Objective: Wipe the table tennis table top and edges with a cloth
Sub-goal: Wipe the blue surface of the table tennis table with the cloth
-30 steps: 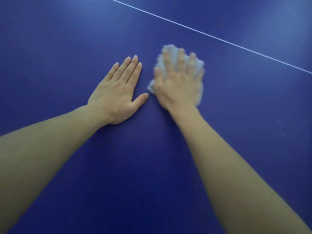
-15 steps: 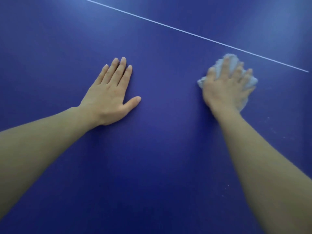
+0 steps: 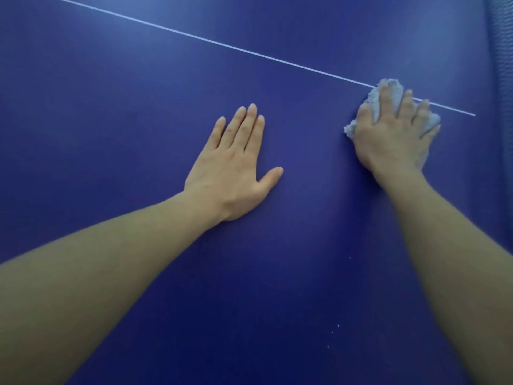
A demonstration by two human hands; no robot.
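Starting nearest the camera, a few pale specks (image 3: pixel 334 329) lay on the blue table top (image 3: pixel 125 112) between the two forearms. Farther out, the left hand (image 3: pixel 233 173) rested flat on the surface, fingers straight and close together, thumb spread, holding nothing; it looked like a brace for leaning over.

Beyond and to the right, well apart from it, the right hand (image 3: pixel 394 134) pressed the cloth (image 3: pixel 388 91) down against the table. Its fingers (image 3: pixel 405 102) were spread and nearly straight over the top of the bundle, not curled round it. Pale, fluffy fabric showed past the fingertips, between the fingers, beside the thumb and at the little-finger side, so most of the cloth sat under the palm. It seemed soft, light and limp, likely to bunch or slip out unless pinned by a flat palm, which was probably the best hold for wiping.

Farthest out, the white line (image 3: pixel 222 44) ran diagonally and passed under the cloth's far edge. The net (image 3: pixel 502 65) stood at the right.
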